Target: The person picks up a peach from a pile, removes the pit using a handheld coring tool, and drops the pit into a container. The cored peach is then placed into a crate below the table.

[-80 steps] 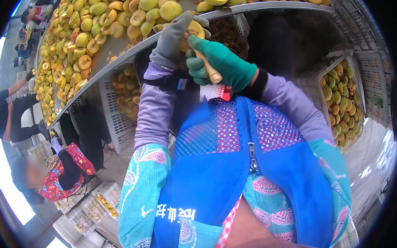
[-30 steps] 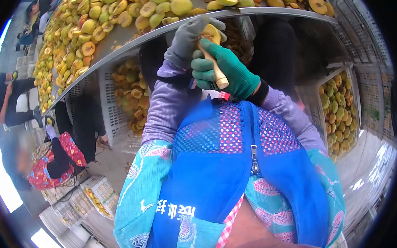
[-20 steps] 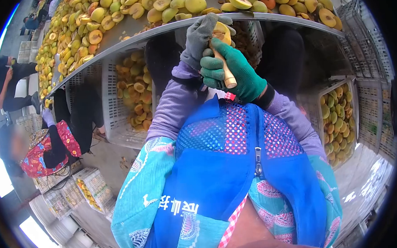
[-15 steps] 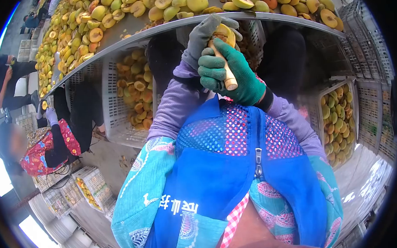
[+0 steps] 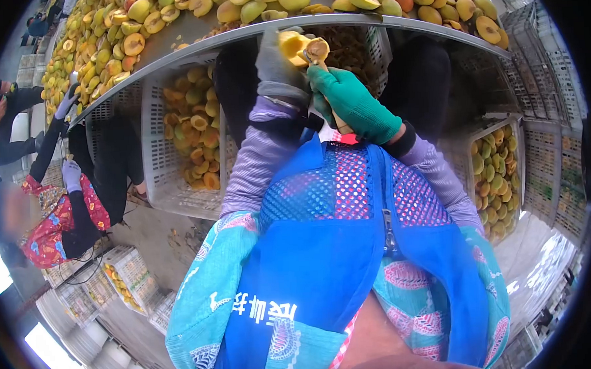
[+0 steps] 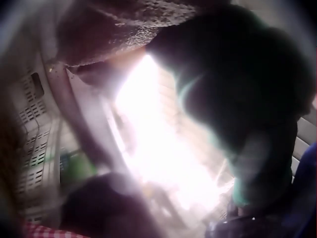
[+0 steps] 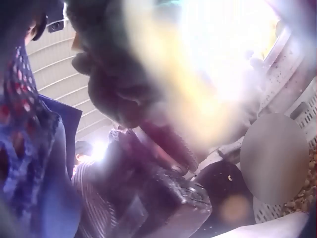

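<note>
My left hand [image 5: 278,68], in a grey glove, holds a yellow peach half [image 5: 292,47] just below the table's metal edge. Its hollowed face shows. In a green glove, my right hand [image 5: 358,104] grips a wooden-handled pitting tool [image 5: 342,126], its far end pointing at the fruit. A round brown piece [image 5: 317,50], like a pit with flesh on it, sits at the tool's tip beside the hollow. In the left wrist view the green glove [image 6: 237,89] is a dark shape against glare. Blur and glare cover much of the right wrist view, where a glove [image 7: 119,74] shows.
Halved peaches lie heaped on the metal-edged table [image 5: 191,56]. Beneath it a white crate [image 5: 154,151] holds more halves, and a crate of pits or scraps [image 5: 342,47] stands behind my hands. A filled crate [image 5: 520,168] is at right. Another person [image 5: 72,207] sits at left.
The brown piece has come out of the fruit's hollow and now sits at the tool's tip. My left hand has shifted left with the peach half, and the person at left reaches towards the table.
</note>
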Demonstrator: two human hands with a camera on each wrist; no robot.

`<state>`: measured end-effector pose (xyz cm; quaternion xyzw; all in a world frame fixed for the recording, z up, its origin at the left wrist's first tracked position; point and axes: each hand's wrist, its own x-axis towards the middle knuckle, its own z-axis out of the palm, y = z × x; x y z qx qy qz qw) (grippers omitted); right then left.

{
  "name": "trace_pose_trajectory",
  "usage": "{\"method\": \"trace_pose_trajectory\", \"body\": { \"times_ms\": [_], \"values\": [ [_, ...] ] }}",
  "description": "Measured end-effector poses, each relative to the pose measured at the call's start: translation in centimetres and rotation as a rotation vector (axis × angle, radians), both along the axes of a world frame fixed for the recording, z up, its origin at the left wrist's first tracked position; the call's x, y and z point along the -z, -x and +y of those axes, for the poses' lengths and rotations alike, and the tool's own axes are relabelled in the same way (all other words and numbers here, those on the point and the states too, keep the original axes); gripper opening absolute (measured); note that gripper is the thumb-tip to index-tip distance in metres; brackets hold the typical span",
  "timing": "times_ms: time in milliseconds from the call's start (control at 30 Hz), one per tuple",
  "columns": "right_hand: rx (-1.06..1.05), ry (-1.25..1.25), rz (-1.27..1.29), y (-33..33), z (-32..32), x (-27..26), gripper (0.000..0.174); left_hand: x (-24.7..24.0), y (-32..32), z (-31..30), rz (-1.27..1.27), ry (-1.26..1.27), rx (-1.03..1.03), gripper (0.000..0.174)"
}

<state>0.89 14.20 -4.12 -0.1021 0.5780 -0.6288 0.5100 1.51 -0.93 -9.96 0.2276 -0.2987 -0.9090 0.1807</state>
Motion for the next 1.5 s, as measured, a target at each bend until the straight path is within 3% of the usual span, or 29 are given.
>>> {"method": "trace_pose_trajectory", "body": {
  "times_ms": [33, 67, 100, 200, 267, 300, 333, 367, 400, 433, 533, 567, 633, 667, 700, 767, 833, 900, 1000, 1033, 1067, 1133, 1200, 1233, 1333, 1367, 1500],
  "values": [
    [-0.006, 0.007, -0.058, 0.5, 0.3, 0.8, 0.034, 0.2, -0.8, -0.5, -0.098, 0.022, -0.095, 0.043],
    [-0.01, 0.013, -0.114, 1.1, 0.4, 1.5, 0.034, -0.8, -1.9, -0.9, -0.187, 0.415, -0.144, 0.042],
    [0.048, -0.121, -0.237, 1.6, 0.2, 2.4, 0.036, -3.0, -3.5, -1.7, -0.229, 0.145, -0.123, 0.044],
    [0.026, -0.211, -0.2, 3.9, -2.1, 5.6, 0.04, -3.8, -9.1, -5.5, -0.245, 0.14, -0.214, 0.05],
    [-0.403, -0.32, 0.313, 9.7, -3.9, 12.4, 0.047, -2.8, -13.2, -8.0, -0.277, 0.143, -0.384, 0.045],
    [-0.285, -0.664, 0.776, 10.6, -5.5, 18.1, 0.049, -2.7, -15.1, -7.9, -0.621, 1.0, -0.458, 0.039],
    [-0.187, -0.559, 0.889, 10.6, -6.3, 18.3, 0.049, 0.1, -17.0, -11.2, -0.573, 0.397, -0.648, 0.035],
    [-0.097, -0.456, 0.996, 10.0, -6.4, 18.3, 0.048, 4.8, -20.2, -14.5, -0.671, 0.507, -0.784, 0.04],
    [-0.101, -0.501, 0.871, 9.3, -6.4, 16.3, 0.047, 7.2, -22.5, -15.7, -0.964, 0.612, -0.797, 0.046],
    [-0.1, -0.55, 0.749, 8.6, -6.3, 14.1, 0.046, 12.1, -26.6, -17.6, -1.328, 1.224, -0.514, 0.049],
    [0.09, -0.277, 0.304, 10.2, -4.9, 14.5, 0.042, 8.7, -25.3, -17.5, -1.749, 1.258, 0.331, 0.047],
    [0.123, -0.385, 0.288, 9.5, -4.9, 11.3, 0.036, 6.3, -24.0, -16.5, -1.563, 1.263, 0.059, 0.046],
    [0.05, -0.363, 0.366, 8.8, -4.0, 9.9, 0.035, 2.1, -19.7, -15.9, -1.072, 1.227, -0.262, 0.039],
    [0.012, -0.354, 0.403, 8.3, -3.4, 9.3, 0.035, 1.4, -17.2, -15.9, -0.705, 1.487, -0.356, 0.034],
    [-0.047, -0.355, 0.439, 7.4, -2.9, 7.8, 0.036, -2.8, -12.9, -13.7, -0.676, 1.266, -0.364, 0.029],
    [-0.1, -0.277, 0.463, 5.6, -1.9, 5.9, 0.036, -5.9, -6.4, -12.4, -0.533, 1.415, -0.23, 0.024],
    [-0.07, -0.218, 0.432, 4.2, -1.0, 4.9, 0.031, -6.3, -0.7, -13.4, -0.784, 1.805, -0.051, 0.036],
    [-0.056, -0.153, 0.314, 3.8, -0.3, 4.7, 0.025, -6.2, 3.7, -15.1, -0.933, 1.925, 0.44, 0.048],
    [0.024, -0.141, 0.259, 3.1, 0.2, 3.3, 0.025, -5.4, 5.9, -16.5, -0.908, 2.162, 0.58, 0.054],
    [0.058, -0.139, 0.257, 2.9, 0.2, 2.5, 0.024, -5.6, 6.2, -17.3, -0.959, 2.089, 0.661, 0.056],
    [0.089, -0.138, 0.257, 2.9, 0.3, 1.7, 0.025, -7.8, 4.6, -16.5, -0.843, 2.008, 0.546, 0.049],
    [0.139, -0.093, 0.381, 3.2, 0.0, 1.6, 0.025, -7.3, 2.1, -17.7, -0.568, 1.108, 0.267, 0.044],
    [0.173, -0.008, 0.635, 3.8, -0.7, 1.9, 0.026, -8.1, -0.1, -17.7, -0.143, 0.512, 0.272, 0.045],
    [0.124, -0.002, 0.607, 4.2, -1.1, 1.6, 0.029, -7.7, -0.6, -16.6, -0.046, 0.409, 0.21, 0.053],
    [0.144, 0.022, 0.837, 4.1, -3.0, 0.5, 0.029, -7.8, -1.0, -11.6, 0.132, 0.234, 0.231, 0.055],
    [0.186, 0.109, 0.895, 3.9, -3.3, -0.4, 0.032, -7.5, -1.0, -10.6, 0.18, 0.262, 0.277, 0.048],
    [0.197, 0.098, 0.989, 4.2, -3.6, -0.7, 0.033, -7.4, -0.9, -6.3, 0.206, 0.266, 0.284, 0.052]
  ]
}}
